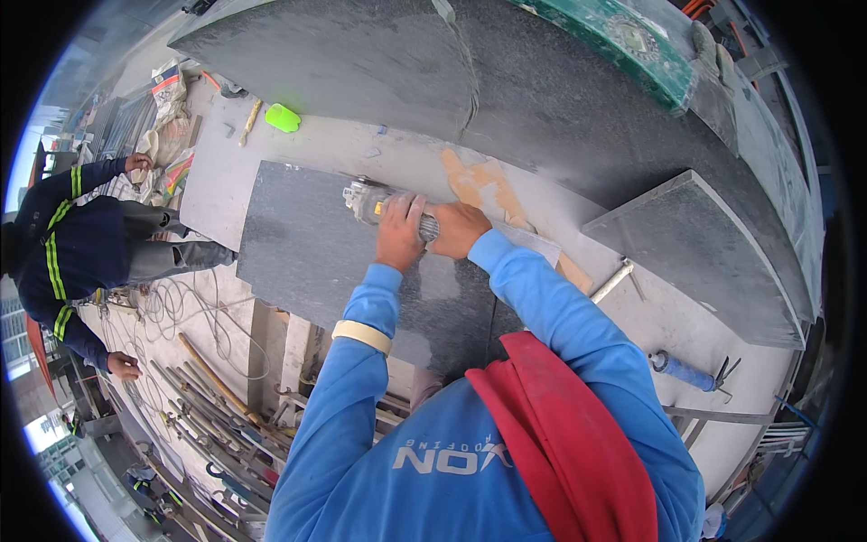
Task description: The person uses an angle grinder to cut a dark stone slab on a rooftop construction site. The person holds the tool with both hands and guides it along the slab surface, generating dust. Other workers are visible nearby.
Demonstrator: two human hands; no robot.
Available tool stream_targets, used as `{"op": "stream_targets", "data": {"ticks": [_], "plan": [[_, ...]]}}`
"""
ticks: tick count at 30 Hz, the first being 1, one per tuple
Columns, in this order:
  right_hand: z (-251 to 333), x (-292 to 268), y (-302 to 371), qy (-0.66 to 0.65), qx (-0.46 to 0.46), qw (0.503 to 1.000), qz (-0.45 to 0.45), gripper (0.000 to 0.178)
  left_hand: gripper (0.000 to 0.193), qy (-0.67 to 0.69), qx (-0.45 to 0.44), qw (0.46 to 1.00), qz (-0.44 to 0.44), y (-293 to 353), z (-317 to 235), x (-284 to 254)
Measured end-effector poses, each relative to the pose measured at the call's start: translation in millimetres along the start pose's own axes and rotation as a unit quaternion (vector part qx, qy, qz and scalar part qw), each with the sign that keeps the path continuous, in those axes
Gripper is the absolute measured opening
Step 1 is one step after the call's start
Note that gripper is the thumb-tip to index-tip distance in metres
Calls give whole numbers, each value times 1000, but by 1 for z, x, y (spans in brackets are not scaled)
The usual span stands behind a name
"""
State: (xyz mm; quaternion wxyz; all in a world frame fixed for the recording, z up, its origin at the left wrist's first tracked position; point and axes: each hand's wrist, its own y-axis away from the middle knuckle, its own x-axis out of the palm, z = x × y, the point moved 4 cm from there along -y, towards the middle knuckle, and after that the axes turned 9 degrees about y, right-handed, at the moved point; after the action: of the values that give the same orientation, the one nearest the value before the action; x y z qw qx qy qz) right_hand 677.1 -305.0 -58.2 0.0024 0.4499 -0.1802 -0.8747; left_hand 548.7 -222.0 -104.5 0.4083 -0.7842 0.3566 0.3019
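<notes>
With both hands I grip an angle grinder (368,200), its silver head pointing left over a dark grey stone slab (293,239). My left hand (400,232) is wrapped round the body just behind the head. At the rear end of the body, my right hand (459,228) is closed round it. The grinder's disc is hidden from sight, so I cannot tell whether it touches the slab. A lighter, wet-looking patch and a dark straight line show on the slab below my hands. Torn brown cardboard (479,185) lies just beyond the grinder.
A large dark slab (361,68) stands along the far side, and a smaller slab (695,244) at the right. A blue caulking gun (686,371) lies near it. Bright green object (283,117) lies far left. A co-worker (81,226) stands left, near cables and several poles (217,379).
</notes>
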Motion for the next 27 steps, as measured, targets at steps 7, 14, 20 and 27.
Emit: {"op": "stream_targets", "data": {"ticks": [7,14,20,27], "plan": [[4,-9,13,15,21,1000,4,54,69,9,-8,1000,12,0,-13,-3],[-16,-27,50,37,49,997,42,59,76,9,-7,1000,2,-2,-55,16],[-9,-16,32,12,35,999,28,60,75,9,-11,1000,1,2,-33,9],[2,-7,3,4,28,999,27,62,73,-4,-8,1000,22,-3,-3,0]]}}
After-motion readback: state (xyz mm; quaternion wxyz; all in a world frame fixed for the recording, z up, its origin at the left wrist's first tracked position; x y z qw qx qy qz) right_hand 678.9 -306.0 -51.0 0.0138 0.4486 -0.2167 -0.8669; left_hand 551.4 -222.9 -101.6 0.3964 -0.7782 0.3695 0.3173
